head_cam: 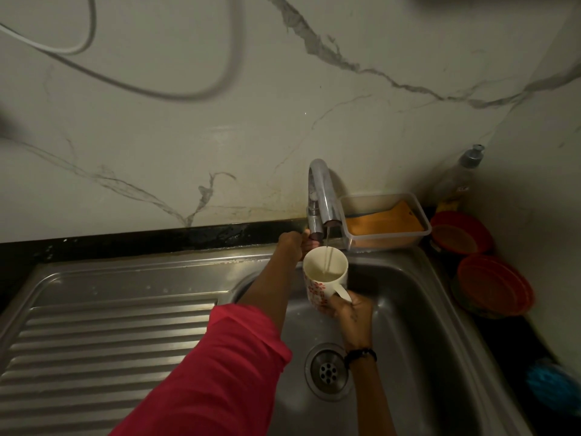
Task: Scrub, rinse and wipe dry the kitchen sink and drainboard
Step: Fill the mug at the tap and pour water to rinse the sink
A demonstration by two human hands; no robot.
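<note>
A steel sink with a round drain lies at the right, and its ribbed drainboard spreads to the left. My right hand holds a white mug with red flowers by the handle, upright over the basin. A thin stream of water runs from the chrome tap into the mug, which is partly filled. My left hand, in a red sleeve, grips the tap's handle at its base.
A clear plastic tub with an orange cloth sits behind the sink. A soap bottle, red bowls and stacked orange lids crowd the right counter. Something blue lies at the right edge. A cable hangs on the marble wall.
</note>
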